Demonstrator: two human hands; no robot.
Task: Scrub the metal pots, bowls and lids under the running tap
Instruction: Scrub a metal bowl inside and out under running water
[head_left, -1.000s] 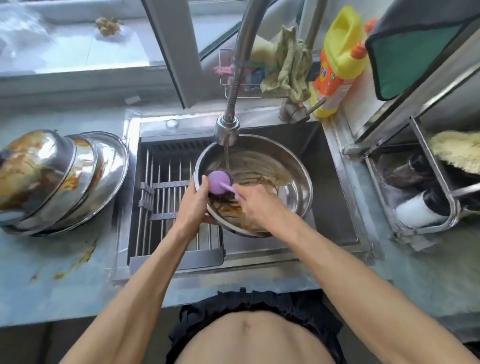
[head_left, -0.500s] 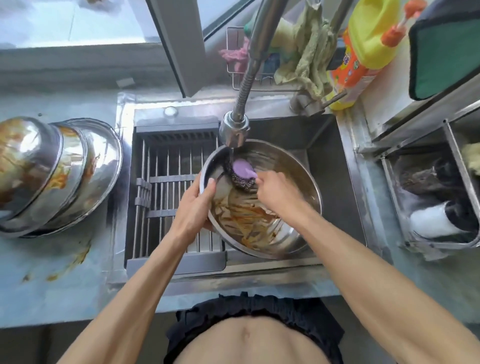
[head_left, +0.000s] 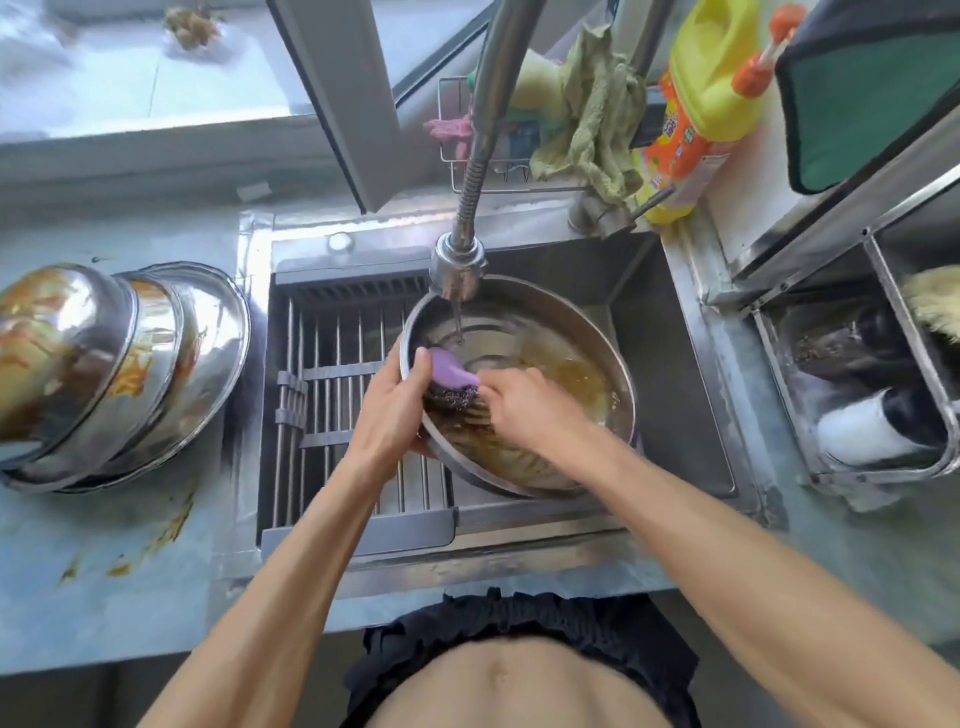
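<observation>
Gripped bowl (head_left: 571, 332) rim with left hand (head_left: 389, 410), clutched scourer (head_left: 452, 384) in right hand (head_left: 524, 405) under tap (head_left: 457, 265); best pressed firmly across greasy wall

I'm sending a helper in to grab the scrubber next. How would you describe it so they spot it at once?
Start at the sink, under the running tap, where a metal bowl is held tilted. The scrubber lies against the bowl's left inner wall, gripped by the right hand. It alone has a purple plastic handle over dark steel wool.
</observation>
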